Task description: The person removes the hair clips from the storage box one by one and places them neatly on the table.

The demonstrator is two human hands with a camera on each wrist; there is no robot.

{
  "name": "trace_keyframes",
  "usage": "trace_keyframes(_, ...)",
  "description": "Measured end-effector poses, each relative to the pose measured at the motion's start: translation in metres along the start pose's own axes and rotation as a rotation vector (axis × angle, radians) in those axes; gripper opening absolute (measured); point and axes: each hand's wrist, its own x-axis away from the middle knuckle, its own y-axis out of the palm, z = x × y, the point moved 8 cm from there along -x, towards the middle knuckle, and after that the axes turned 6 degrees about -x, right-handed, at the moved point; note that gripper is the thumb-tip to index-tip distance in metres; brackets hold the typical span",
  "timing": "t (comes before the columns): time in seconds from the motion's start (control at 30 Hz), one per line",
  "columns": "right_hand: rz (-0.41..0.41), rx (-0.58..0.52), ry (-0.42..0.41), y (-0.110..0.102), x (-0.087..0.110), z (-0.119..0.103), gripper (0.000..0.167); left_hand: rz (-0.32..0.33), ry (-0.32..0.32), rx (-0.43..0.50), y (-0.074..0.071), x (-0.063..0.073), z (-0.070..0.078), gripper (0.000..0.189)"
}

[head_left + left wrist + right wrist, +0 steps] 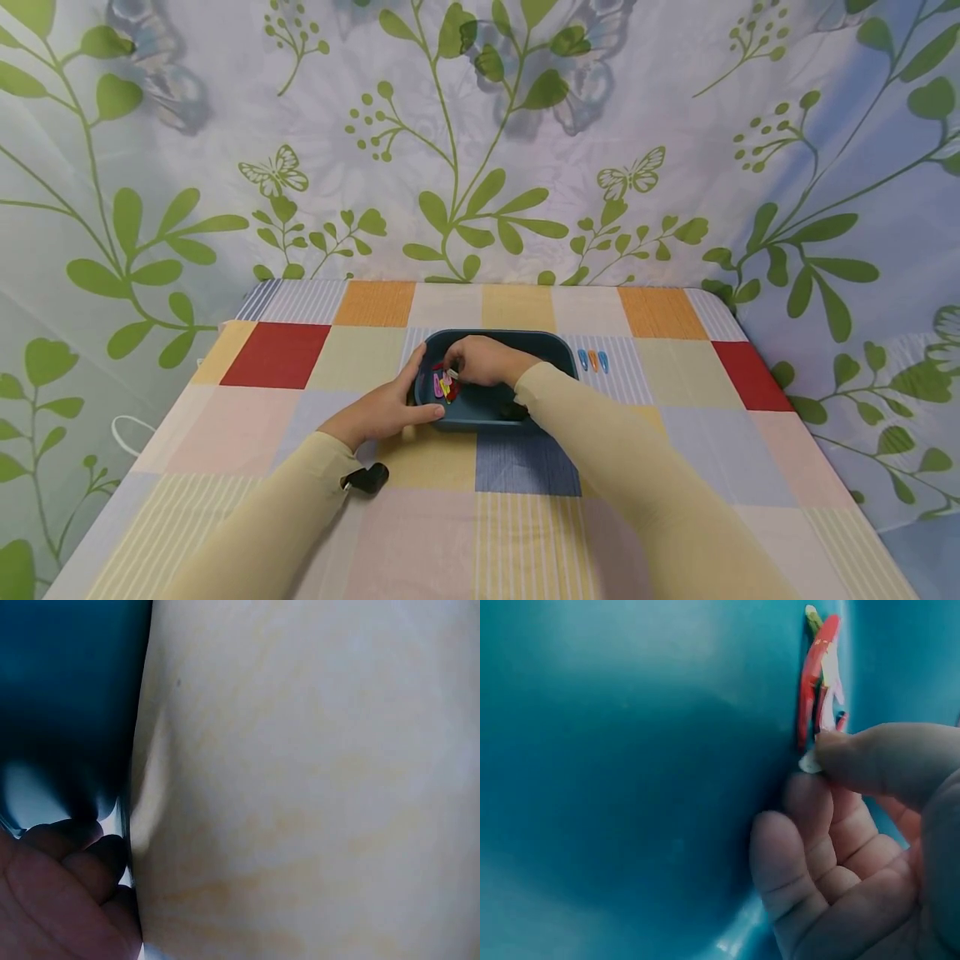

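Note:
A dark teal tray with raised walls lies on the table, several small colourful hair clips heaped at its left end. My right hand reaches inside over these clips. Between its thumb and fingers it pinches a small white hair clip, mostly hidden by the thumb. Just beyond the fingertips is a red hair clip. My left hand holds the tray's near left corner, thumb at the front rim and fingers along the left side; in the left wrist view its fingers curl against the tray.
To the right of the tray, two blue hair clips and an orange hair clip lie in a row on the patchwork tablecloth. A black wrist device sits by the left sleeve. A leaf-patterned curtain hangs behind the table.

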Motion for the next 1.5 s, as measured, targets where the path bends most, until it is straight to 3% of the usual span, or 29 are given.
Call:
trace_keyframes(0.27, 0.058, -0.111, -0.035, -0.014, 0.010, -0.004, 0.033, 0.001, -0.004, 0.000, 0.000, 0.000, 0.001, 0.113)
trace_keyframes(0.5, 0.123, -0.204, -0.039, -0.042, 0.030, -0.007, 0.036, 0.004, -0.001, -0.014, 0.000, 0.001, 0.001, 0.113)
trace_keyframes(0.7, 0.201, -0.260, -0.018, -0.070, 0.054, 0.004, 0.038, 0.007, 0.002, -0.026, -0.001, 0.001, 0.003, 0.114)
trace_keyframes(1.03, 0.361, -0.312, 0.054, -0.108, 0.095, 0.048, 0.036, 0.010, -0.017, -0.033, 0.000, 0.003, 0.001, 0.115)
trace_keyframes(1.5, 0.422, -0.307, 0.204, -0.124, 0.147, 0.122, 0.040, 0.013, 0.003, -0.046, 0.000, 0.001, 0.002, 0.115)
